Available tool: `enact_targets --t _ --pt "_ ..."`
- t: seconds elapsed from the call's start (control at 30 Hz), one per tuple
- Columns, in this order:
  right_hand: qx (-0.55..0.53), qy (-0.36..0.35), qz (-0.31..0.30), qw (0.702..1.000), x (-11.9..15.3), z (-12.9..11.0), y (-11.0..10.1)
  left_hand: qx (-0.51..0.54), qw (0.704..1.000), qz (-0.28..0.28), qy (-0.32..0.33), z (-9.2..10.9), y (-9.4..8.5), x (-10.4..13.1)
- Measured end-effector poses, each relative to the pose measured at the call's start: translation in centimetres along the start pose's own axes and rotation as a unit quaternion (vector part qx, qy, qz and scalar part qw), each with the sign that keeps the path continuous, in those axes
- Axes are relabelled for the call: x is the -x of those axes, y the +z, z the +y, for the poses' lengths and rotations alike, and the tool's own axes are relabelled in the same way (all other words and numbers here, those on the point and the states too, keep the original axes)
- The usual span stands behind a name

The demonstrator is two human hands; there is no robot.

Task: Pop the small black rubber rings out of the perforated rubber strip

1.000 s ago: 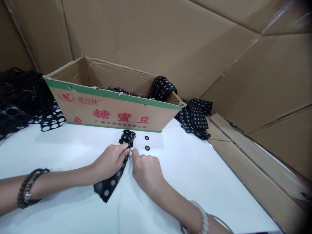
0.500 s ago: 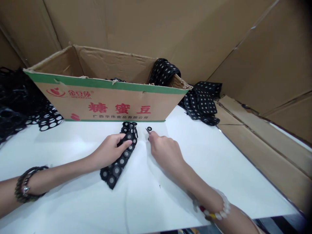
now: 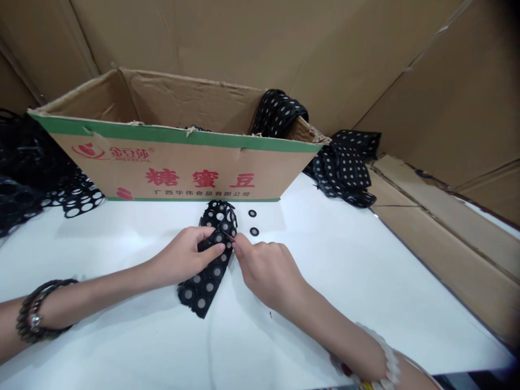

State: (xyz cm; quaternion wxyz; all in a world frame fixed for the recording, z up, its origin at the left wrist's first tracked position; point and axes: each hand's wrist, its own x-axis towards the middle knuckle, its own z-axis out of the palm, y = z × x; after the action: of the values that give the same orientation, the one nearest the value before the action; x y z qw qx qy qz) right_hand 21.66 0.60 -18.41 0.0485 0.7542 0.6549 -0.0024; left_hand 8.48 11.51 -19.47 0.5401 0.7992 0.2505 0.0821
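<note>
My left hand [image 3: 190, 254] pinches a black strip [image 3: 209, 284] dotted with grey-centred rings, its thumb on top. The strip lies slanted on the white table, its far end curled over near the box. In my closed right hand [image 3: 270, 265] is a thin pointed tool [image 3: 229, 236], mostly hidden by the fingers. Its tip touches or hovers just over the strip's right side, close to the left thumb; I cannot tell which. Two loose black rings with grey centres, one farther [image 3: 252, 213] and one nearer [image 3: 254, 232], lie on the table right of the strip.
An open cardboard box [image 3: 174, 168] stands behind the hands, with a dotted black roll [image 3: 278, 111] over its right corner. More dotted black strips [image 3: 343, 168] are heaped to the right. Black perforated scrap [image 3: 81, 197] lies at left. Cardboard walls [image 3: 325, 49] surround the table [image 3: 345, 271].
My right hand has moved left from the loose rings to the strip, bringing the tool's tip there. A second loose ring now shows fully. The view has shifted slightly.
</note>
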Motion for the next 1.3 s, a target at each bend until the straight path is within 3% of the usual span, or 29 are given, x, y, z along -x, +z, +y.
enact_targets --t 0.23,0.37,0.7,0.9,1.3 --pt "0.030 0.030 -0.016 0.999 -0.1 -2.0 0.0 -0.152 0.985 0.083 0.005 0.1 1.2 0.9" --pt "0.017 0.051 -0.011 0.998 -0.1 -3.3 0.0 -0.205 0.975 0.078 0.041 0.0 1.8 1.3" --pt "0.003 0.071 0.013 0.997 0.0 -0.6 -0.5 -0.114 0.991 0.075 0.002 -0.2 0.5 0.2" --pt "-0.044 0.045 -0.016 0.998 0.4 -0.8 -0.7 -0.090 0.991 0.099 -0.012 -0.5 0.6 0.1" --pt "-0.038 0.055 -0.028 0.997 0.1 -1.3 -0.3 -0.117 0.989 0.089 -0.004 -0.1 0.7 0.4"
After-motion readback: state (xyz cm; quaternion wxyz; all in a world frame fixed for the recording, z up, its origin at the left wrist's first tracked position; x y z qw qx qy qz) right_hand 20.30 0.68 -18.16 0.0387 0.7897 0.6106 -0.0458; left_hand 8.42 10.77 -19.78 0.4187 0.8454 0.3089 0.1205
